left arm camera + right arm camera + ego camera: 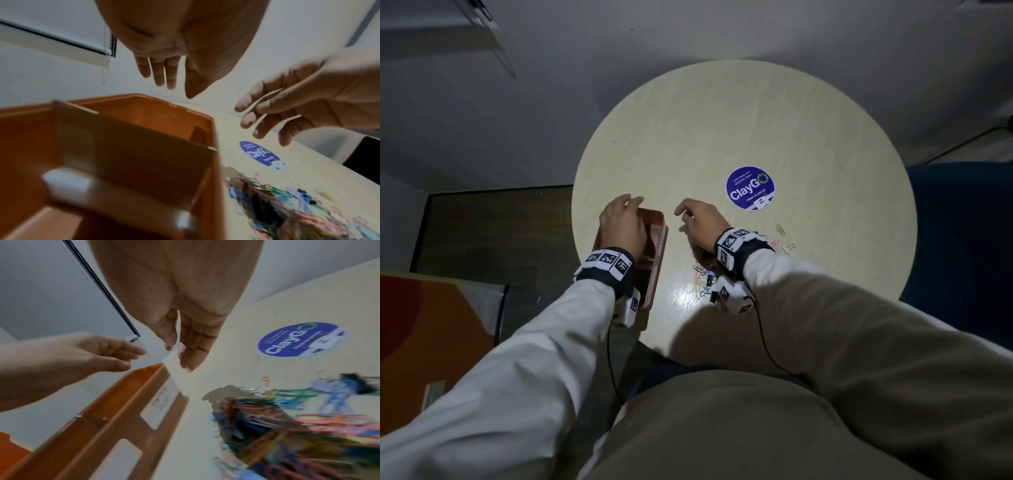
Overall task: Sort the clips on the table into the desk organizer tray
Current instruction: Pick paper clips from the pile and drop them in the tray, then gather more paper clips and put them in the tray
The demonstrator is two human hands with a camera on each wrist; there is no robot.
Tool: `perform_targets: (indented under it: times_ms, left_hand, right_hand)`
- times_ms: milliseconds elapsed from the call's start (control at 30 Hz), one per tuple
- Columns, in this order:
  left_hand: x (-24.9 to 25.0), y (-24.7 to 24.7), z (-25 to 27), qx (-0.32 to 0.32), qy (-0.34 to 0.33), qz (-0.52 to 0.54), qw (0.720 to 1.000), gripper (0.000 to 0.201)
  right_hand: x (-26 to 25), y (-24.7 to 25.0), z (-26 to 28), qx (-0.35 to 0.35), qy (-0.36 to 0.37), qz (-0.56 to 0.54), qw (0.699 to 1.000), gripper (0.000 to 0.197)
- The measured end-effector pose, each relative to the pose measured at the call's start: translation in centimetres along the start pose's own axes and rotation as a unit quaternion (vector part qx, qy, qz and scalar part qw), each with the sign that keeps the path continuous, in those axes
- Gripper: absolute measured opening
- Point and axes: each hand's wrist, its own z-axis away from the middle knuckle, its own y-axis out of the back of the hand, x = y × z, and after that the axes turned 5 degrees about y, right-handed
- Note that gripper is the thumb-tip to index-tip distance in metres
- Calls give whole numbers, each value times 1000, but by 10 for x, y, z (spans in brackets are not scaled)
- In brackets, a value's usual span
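At nine o'clock on my desk [756, 120] sits the orange tray [659, 240] — contents blurred; my left hand [621, 226] and right hand [698, 219] hover, fingers loose, empty — clips [703, 279] heaped at six.

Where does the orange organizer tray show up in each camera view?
Head: the tray lies left of centre on the table, mostly under the left hand.
Left wrist: it fills the lower left, a divider across it.
Right wrist: it runs diagonally along the lower left.
Shared landmark: the round blue sticker, to the right of the tray.
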Motion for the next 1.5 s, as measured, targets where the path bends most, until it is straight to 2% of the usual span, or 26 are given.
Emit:
perform_targets:
  times_ms: [67,133,267,400,467,633,767,900,1033,1233,1367,1500]
  left_hand:
    - [24,-7,9,20,-32,5,999,39]
    - [47,-18,18,10,-59,8,998,33]
    - [78,-50,28,-68,-62,1,996,29]
    - [89,-82,30,-168,-37,-39,984,30]
    - [92,-93,31,-189,-42,-72,978,31]
    - [98,-107,35,-179,-71,-144,971,51]
    - [104,-109,35,-200,-80,-170,962,65]
    - [109,-112,35,-192,-76,-170,964,55]
    - [108,-116,35,-189,-75,-159,966,42]
    - [98,-119,34,-187,-79,-150,968,51]
    - [93,-117,34,-154,-60,-96,982,34]
    - [93,-110,38,-114,-35,12,993,11]
  right_hand:
    - [27,15,6,0,-17,29,999,28]
    - [52,30,11,0,-36,77,996,27]
    - [95,48,18,-28,-43,196,979,17]
    - [113,48,20,-74,-13,256,964,25]
    - [113,44,20,-89,4,275,957,31]
    - [116,32,22,-136,56,338,929,47]
    - [120,29,27,-119,75,348,927,43]
    - [124,30,31,-116,87,335,931,33]
    - [129,32,34,-129,85,331,931,31]
    - [144,38,37,-136,51,295,944,26]
    - [148,44,36,-105,32,257,960,20]
    - [147,49,37,-73,24,207,975,19]
